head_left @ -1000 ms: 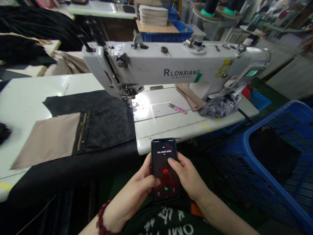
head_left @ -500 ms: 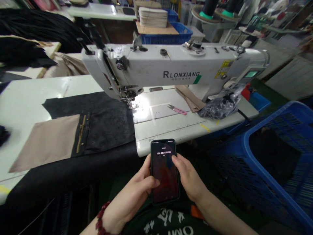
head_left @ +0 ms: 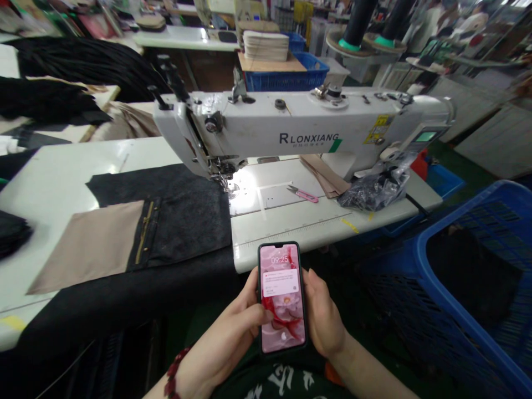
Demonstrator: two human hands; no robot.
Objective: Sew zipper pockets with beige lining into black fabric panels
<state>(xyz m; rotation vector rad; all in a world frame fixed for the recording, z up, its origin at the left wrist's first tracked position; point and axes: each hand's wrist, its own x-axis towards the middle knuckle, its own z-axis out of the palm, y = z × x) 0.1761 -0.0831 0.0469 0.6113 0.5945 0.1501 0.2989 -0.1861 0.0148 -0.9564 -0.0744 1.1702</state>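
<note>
A smartphone in a dark case is upright in front of me, its lit screen showing a pink flower picture, the time 09:25 and a message box. My left hand grips its left side, with the thumb over the lower screen. Along the right edge, my right hand holds the phone, its thumb off the glass and some fingers hidden behind. Beyond the phone stands a white sewing machine with its lamp on. Black fabric with a brass zipper and a beige panel lies left of the needle.
Pink thread snips lie on the machine bed. Beige strips and a clear plastic bag of dark material are right of them. A blue basket with dark cloth stands at my right. Thread cones rise behind the machine.
The phone screen has gone from a dark page with a number to the bright pink lock screen. My right thumb has lifted off the screen to the right edge. The view has tilted slightly up.
</note>
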